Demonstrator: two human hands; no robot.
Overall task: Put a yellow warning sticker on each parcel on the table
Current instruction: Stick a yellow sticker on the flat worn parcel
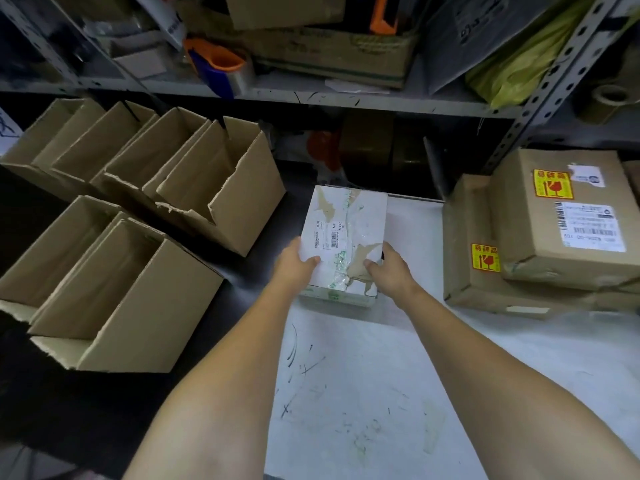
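Note:
A white parcel (pixel 346 233) with a shipping label and torn patches sits on the white table (pixel 374 393) in the middle of the view. My left hand (pixel 294 265) grips its near left corner, thumb on top. My right hand (pixel 389 270) grips its near right corner. At the right, two brown parcels are stacked. The upper brown parcel (pixel 568 244) carries a yellow warning sticker (pixel 553 183) and a shipping label. The lower brown parcel (pixel 467 237) carries another yellow warning sticker (pixel 486 258). No yellow sticker shows on the white parcel.
Several open cardboard boxes (pixel 138 216) stand in rows on the dark surface at the left. A metal shelf (pixel 311 95) above the table holds boxes, a tape dispenser (pixel 218 67) and a yellow bag (pixel 519 64). A perforated shelf post (pixel 540 95) rises at the right.

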